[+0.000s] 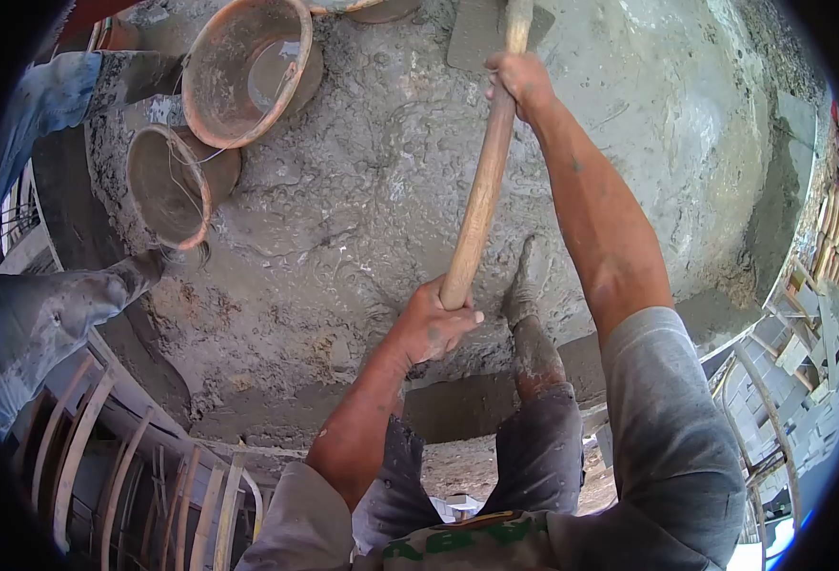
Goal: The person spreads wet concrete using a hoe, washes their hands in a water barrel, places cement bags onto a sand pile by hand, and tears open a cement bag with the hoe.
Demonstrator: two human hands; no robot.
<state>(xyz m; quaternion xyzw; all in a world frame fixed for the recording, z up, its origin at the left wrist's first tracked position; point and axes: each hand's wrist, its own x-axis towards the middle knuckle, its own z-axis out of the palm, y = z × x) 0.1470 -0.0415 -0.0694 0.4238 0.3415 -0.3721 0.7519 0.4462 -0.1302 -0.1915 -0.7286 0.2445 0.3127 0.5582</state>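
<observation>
Long-handled tool [481, 200] gripped in both hands above wet grey mix [315, 209].
The left hand [429, 326] wraps the near butt; the right hand [524, 84] closes round the far shaft, nearer the flat blade [472, 40]. Smooth, pale wood runs near to far, leaning right. Mud-crusted round buckets [219, 173] tilt at far left.

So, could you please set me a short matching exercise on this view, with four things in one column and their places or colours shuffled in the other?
Column one:
1. Left hand
2. Right hand
3. Tool handle
4. Larger bucket

Column two:
A. Beside a smaller bucket
B. Gripping near the blade
C. Light brown, running between both hands
D. Gripping the end farther from the blade

Right pairs: 1-D, 2-B, 3-C, 4-A.
</observation>
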